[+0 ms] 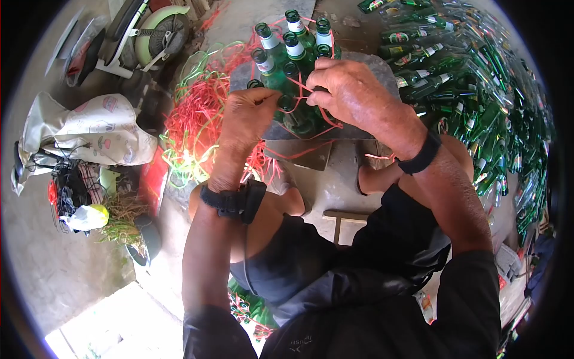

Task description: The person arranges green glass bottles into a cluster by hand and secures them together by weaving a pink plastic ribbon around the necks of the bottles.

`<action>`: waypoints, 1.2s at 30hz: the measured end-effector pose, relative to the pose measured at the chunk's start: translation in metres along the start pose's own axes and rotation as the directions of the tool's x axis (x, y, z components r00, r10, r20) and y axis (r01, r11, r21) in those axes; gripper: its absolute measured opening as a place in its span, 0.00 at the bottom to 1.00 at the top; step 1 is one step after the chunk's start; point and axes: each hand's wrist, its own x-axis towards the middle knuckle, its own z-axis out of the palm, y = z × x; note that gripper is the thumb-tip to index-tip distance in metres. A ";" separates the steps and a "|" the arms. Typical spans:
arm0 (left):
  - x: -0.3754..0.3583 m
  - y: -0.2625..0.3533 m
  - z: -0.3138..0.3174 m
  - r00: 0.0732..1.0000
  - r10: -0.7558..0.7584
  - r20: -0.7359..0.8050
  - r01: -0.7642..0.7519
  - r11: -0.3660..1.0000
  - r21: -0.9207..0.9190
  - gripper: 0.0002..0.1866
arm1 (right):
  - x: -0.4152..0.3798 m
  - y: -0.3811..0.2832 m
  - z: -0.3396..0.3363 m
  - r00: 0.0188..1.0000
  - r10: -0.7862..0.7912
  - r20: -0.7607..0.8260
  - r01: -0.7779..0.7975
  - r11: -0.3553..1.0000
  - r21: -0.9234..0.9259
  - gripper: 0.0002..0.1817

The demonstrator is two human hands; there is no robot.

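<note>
A cluster of upright green glass bottles [272, 78] stands on a dark slab in front of me, with thin red plastic strap [308, 136] looped around it. Over the near right of the cluster, my right hand [347, 87] is closed, pinching the strap between thumb and fingers. At the near left, my left hand [251, 113] is closed in a pinch beside a bottle mouth, on what looks like the strap too; its fingertips partly hide it. Both hands cover some of the bottles.
A tangle of red and green strap [200, 113] lies left of the slab [382, 78]. Many loose green bottles [472, 102] are heaped on the right. A scooter wheel [160, 39], a printed cloth [101, 128] and a plant pot [146, 236] stand along the left.
</note>
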 end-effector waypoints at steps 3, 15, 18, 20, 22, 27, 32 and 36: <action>-0.003 0.002 -0.004 0.998 -0.048 0.033 0.049 0.999 -0.015 0.09 | 0.000 0.001 0.000 1.000 -0.017 -0.012 0.017 1.000 0.008 0.09; -0.025 -0.007 0.021 0.969 -0.201 -0.145 0.156 0.948 -0.276 0.10 | -0.001 0.002 -0.001 1.000 0.012 -0.002 -0.012 0.999 0.047 0.09; -0.031 0.002 0.025 0.961 -0.161 -0.226 0.090 0.951 -0.296 0.09 | -0.001 0.005 -0.001 1.000 -0.009 0.021 0.008 1.000 0.023 0.11; -0.038 0.008 0.027 0.953 -0.176 -0.247 0.097 0.948 -0.302 0.08 | 0.000 0.005 -0.001 1.000 0.022 0.018 -0.024 0.997 0.080 0.10; -0.044 0.009 0.027 0.951 -0.138 -0.277 0.081 0.975 -0.209 0.07 | 0.000 0.004 -0.002 0.999 0.023 0.022 -0.025 0.997 0.076 0.10; -0.050 0.006 0.029 0.932 -0.247 -0.264 0.140 0.919 -0.368 0.08 | 0.001 0.002 -0.005 1.000 0.019 0.011 -0.020 0.997 0.078 0.12; -0.051 0.000 0.031 0.922 -0.342 -0.180 0.179 0.792 -0.584 0.07 | 0.003 0.002 -0.009 0.998 0.043 0.044 -0.046 0.997 0.064 0.13; -0.050 -0.001 0.022 0.900 -0.436 -0.018 0.301 0.650 -0.698 0.05 | 0.006 0.000 -0.010 0.998 0.046 0.047 -0.050 0.993 0.103 0.13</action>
